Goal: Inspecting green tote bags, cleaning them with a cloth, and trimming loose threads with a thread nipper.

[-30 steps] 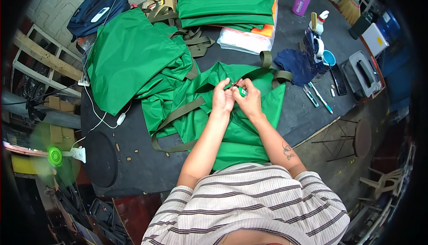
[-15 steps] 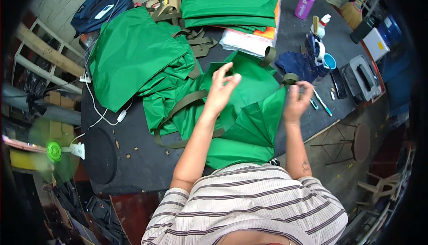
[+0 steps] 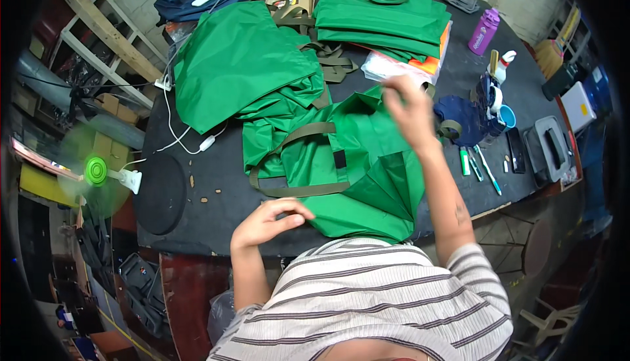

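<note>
A green fabric bag (image 3: 367,151) with olive strap handles lies spread and creased in front of me, its near fold against my striped shirt. My left hand (image 3: 270,222) is beside the bag's near left corner, fingers loosely bent and apart, with nothing visible in them. Over the bag's far right edge is my right hand (image 3: 410,108), smeared by motion; whether its fingers grip any cloth is hidden. One olive strap (image 3: 298,190) loops out to the left of the bag, and another strap (image 3: 450,129) curls at its right.
More green bags (image 3: 252,65) are heaped at the left, and a folded stack (image 3: 380,20) stands at the back. A purple bottle (image 3: 483,31), navy cloth (image 3: 456,115), pens (image 3: 489,174) and a grey case (image 3: 548,148) are on the right. A small fan (image 3: 96,171) spins at left.
My left hand has left the bag's far part and come down to its near left. My right hand has moved left and away from me, over the bag. The whole view has shifted.
</note>
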The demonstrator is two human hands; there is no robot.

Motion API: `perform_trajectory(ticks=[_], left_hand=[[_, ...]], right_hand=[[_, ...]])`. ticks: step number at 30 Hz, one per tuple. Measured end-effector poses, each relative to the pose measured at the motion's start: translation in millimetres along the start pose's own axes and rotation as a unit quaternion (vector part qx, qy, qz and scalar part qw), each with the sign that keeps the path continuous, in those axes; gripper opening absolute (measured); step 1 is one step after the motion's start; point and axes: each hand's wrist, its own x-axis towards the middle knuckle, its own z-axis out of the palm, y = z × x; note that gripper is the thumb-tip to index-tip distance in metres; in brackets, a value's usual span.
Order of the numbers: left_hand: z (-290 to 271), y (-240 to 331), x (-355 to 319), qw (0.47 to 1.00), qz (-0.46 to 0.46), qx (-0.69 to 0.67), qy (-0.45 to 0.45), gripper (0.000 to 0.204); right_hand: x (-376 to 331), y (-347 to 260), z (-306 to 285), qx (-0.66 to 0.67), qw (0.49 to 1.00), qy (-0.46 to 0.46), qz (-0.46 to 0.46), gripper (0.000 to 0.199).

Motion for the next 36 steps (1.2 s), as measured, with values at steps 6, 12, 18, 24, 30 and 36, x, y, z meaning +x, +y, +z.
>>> perform_trajectory(ticks=[6, 12, 18, 24, 30, 36], left_hand=[[12.1, -35.1, -36.5, 0.980, -0.112, 0.076, 0.143, 0.021], [12.2, -58.2, -31.0, 0.969, -0.104, -0.017, 0.223, 0.027], [-16.0, -21.7, 51.1, 0.941, 0.016, -0.234, 0.242, 0.071], [-46.2, 44.3, 151.9, 0.948, 0.176, -0.096, 0.249, 0.054], [-110.1, 14.4, 238.9, 0.839, 0.177, -0.133, 0.498, 0.042], [-122.2, 44.3, 266.4, 0.922, 0.060, -0.150, 0.353, 0.104]], right_hand=[[33.3, 24.9, 134.7, -0.297, 0.759, -0.534, -0.227, 0.041], [143.0, -16.3, 48.3, -0.142, 0.912, -0.327, -0.201, 0.030], [225.7, -67.2, -75.2, -0.214, 0.937, -0.222, -0.161, 0.020], [228.5, -23.2, -122.1, -0.045, 0.991, -0.123, 0.019, 0.031], [213.1, -2.8, -133.8, 0.090, 0.991, 0.007, 0.098, 0.028], [206.2, -25.6, -190.0, 0.344, 0.930, -0.081, 0.099, 0.027]])
